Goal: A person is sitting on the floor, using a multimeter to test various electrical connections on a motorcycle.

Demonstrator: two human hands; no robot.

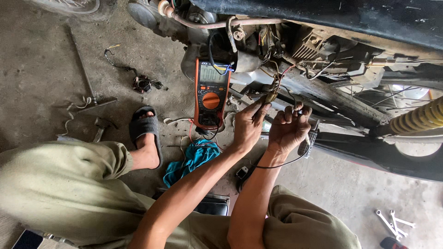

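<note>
My left hand [249, 125] pinches a small connector [270, 97] at the end of a bundle of thin wires hanging from the motorcycle's wiring [281, 76]. My right hand [287, 130] is closed on a black test probe [300, 109] whose lead [281, 162] loops down under my wrist. The probe tip sits close to the connector. An orange and black multimeter [211, 93] leans against the engine just left of my hands, display facing me.
The motorcycle frame [350, 99] and yellow shock spring [417, 120] fill the right. On the concrete lie a teal rag [194, 159], a stator coil with wires [142, 84], a long T-handle tool [85, 76], wrenches [394, 223]. My sandalled foot [145, 133] rests at left.
</note>
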